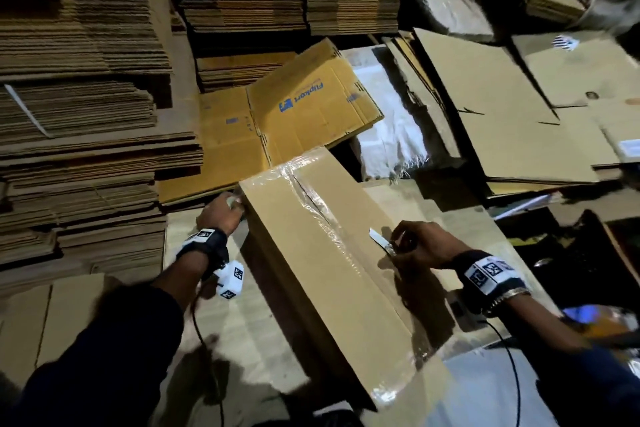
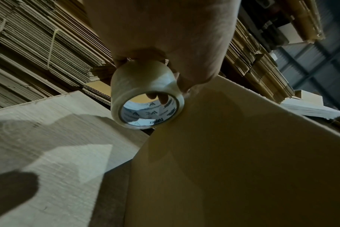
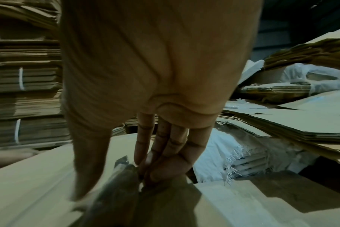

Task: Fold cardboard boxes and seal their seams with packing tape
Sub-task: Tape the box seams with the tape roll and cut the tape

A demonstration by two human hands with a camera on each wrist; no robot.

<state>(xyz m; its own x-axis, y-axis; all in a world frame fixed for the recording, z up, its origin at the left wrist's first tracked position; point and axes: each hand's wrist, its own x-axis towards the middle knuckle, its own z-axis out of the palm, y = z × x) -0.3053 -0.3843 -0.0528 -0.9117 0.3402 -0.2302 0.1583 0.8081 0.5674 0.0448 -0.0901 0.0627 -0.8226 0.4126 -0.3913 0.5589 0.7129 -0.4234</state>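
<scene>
Head: sealing step. Box (image 1: pixel 332 253) lies folded in front of the person, centre seam already under clear tape (image 1: pixel 320 215) that wraps over the far edge. Left hand (image 1: pixel 221 213) sits at the box's far-left corner, curled round the roll (image 1: pixel 232 202). Right hand (image 1: pixel 420 244) is on the box top just right of the seam, gripping a small blade (image 1: pixel 379 239), tip toward the tape. My read: the strip gets cut free from the roll next, so the blade has to meet the tape near the roll while the left keeps it taut. Flat cardboard stacks (image 1: pixel 79 107) all around.

Left wrist: fingers through the roll's (image 2: pixel 145 95) core, thumb outside, a firm grip. Roll touches the box (image 2: pixel 243 153) side wall just below its top edge.

Right wrist: fingers (image 3: pixel 165 145) nearly straight, tips pinched together with the thumb on a dark blurred handle (image 3: pixel 124 169); blade itself not readable here. Hand close above the box top (image 3: pixel 39 176).
</scene>
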